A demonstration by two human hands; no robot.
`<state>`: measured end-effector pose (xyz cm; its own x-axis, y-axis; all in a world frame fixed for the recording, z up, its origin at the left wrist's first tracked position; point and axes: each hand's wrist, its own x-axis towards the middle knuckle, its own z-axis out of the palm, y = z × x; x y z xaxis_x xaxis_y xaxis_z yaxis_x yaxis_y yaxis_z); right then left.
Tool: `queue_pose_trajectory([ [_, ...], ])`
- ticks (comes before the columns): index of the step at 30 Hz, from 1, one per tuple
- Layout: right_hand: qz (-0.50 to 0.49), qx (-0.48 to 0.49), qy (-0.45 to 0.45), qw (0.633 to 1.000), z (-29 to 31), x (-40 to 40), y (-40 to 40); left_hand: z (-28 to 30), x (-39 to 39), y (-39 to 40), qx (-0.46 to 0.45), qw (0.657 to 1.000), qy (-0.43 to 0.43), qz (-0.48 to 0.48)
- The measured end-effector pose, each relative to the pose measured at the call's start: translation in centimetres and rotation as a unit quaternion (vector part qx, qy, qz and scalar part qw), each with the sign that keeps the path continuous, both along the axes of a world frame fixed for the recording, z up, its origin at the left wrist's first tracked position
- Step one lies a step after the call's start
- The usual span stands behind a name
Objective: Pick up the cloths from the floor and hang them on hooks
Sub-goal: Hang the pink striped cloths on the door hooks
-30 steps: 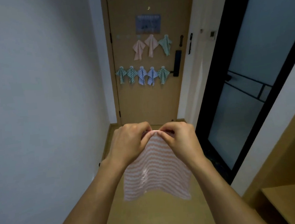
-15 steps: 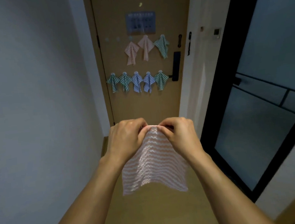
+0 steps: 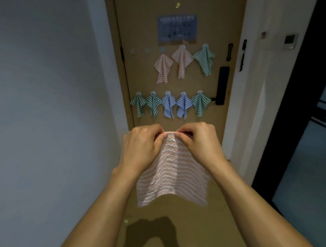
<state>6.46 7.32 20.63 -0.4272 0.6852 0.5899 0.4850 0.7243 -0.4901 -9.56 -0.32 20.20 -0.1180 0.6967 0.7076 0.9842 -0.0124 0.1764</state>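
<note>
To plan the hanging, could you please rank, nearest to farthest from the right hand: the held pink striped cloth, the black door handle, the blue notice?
1. Pink striped cloth, pinched by the right hand.
2. Black door handle, upper right.
3. Blue notice, top of door.

Narrow hallway, as I face it. To my left, 1 plain grey-white wall (image 3: 39, 114), unlit and shaded. Ahead, 1 tan wooden door (image 3: 179, 137) with a dark hinge on its left edge, a brass peephole (image 3: 177, 5), 1 pale printed notice (image 3: 177, 29) and 1 black lock handle (image 3: 222, 85). To my right, a white door frame (image 3: 252, 76) carrying a small switch plate (image 3: 290, 41), then 1 black-framed frosted glass panel (image 3: 323, 158). Underfoot, tan floor (image 3: 187, 229) with a dark shadow across it. Light is dim.
</note>
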Motion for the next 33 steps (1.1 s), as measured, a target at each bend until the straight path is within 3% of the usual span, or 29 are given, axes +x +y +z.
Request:
queue_pose_trajectory([
  [15, -0.027, 0.018, -0.005, 0.999, 1.5, -12.4, 21.8, 0.1, -12.6, 23.2, 0.004, 0.999, -0.053, -0.007],
  [33, -0.055, 0.042, -0.028, 0.997, 2.8, -29.9, 46.0, 1.8, -30.1, 47.3, 0.026, 0.999, -0.036, -0.031],
])
